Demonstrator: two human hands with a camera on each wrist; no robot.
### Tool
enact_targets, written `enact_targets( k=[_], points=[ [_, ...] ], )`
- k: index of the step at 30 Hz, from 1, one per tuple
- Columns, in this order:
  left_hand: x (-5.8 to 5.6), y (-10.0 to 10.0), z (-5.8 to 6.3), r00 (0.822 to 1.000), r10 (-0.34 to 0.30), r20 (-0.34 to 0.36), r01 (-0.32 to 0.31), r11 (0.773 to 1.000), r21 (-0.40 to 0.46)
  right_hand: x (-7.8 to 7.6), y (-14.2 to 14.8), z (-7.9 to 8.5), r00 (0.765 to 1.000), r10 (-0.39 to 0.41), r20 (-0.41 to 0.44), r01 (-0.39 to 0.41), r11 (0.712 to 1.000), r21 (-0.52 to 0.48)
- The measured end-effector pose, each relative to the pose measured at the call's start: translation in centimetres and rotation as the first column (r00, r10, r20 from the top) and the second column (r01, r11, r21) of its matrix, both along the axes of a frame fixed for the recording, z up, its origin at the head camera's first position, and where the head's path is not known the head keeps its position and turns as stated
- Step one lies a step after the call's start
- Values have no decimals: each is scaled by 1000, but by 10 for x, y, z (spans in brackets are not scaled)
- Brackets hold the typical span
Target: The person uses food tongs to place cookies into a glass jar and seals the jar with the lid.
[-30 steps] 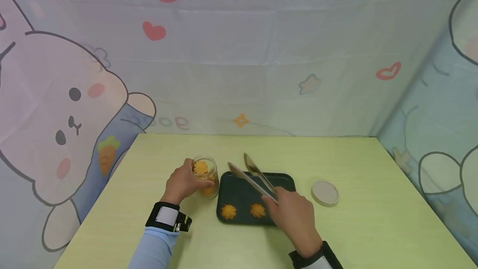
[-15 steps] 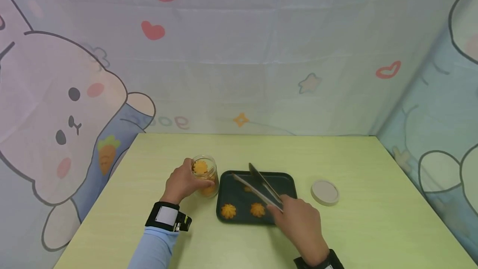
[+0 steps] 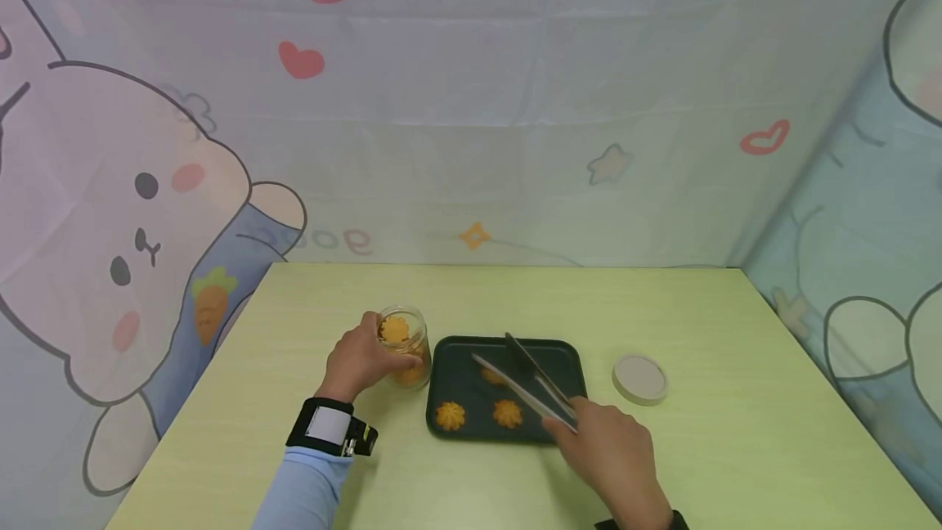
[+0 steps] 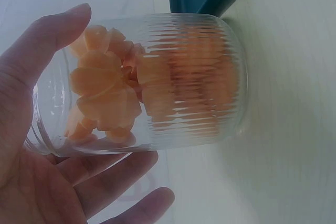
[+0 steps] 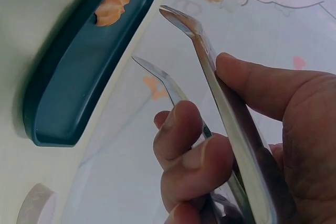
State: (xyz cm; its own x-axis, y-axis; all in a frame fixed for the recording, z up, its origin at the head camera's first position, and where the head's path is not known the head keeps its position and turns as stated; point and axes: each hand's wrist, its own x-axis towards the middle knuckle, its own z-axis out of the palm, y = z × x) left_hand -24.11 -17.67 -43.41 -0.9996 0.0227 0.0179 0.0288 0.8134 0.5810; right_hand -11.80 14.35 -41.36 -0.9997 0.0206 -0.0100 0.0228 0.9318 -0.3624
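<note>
My left hand (image 3: 362,362) grips an uncovered glass jar (image 4: 157,135), thumb on one side and fingers on the other. Flower-shaped orange cookies (image 4: 105,87) fill part of the jar, which stands upright on the table. In my right hand (image 3: 614,452) are metal tongs (image 5: 226,108), their two arms apart with nothing between the tips. The tongs hang over a dark green tray (image 3: 456,350). On that tray lie a cookie (image 3: 450,415) at the front left, another cookie (image 3: 508,414) at the front middle, and a third partly hidden behind the tongs.
A round pale lid (image 3: 640,379) lies on the table to the right of the tray. The light yellow table (image 3: 736,432) ends at a printed cloth backdrop (image 3: 515,105) behind and at the sides.
My right hand and the tongs have moved right and toward me, their tips now lower over the tray. A third cookie has come into view on the tray. My left hand and the jar stay still.
</note>
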Motion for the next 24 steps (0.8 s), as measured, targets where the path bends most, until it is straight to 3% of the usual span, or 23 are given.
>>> enact_targets(
  k=[13, 20, 24],
  points=[
    [0, 0, 0, 1000, 0, 4, 0, 1000, -3, 11, 9, 1, 998, 36, 54, -37, 999, 18],
    [1, 0, 1, 1000, 1, 8, -1, 1000, -1, 9, 16, 2, 989, 44, 140, -51, 998, 42],
    [2, 0, 1, 1000, 3, 9, -3, 1000, 1, 9, 20, 0, 989, 31, 145, -41, 997, 67]
  ],
)
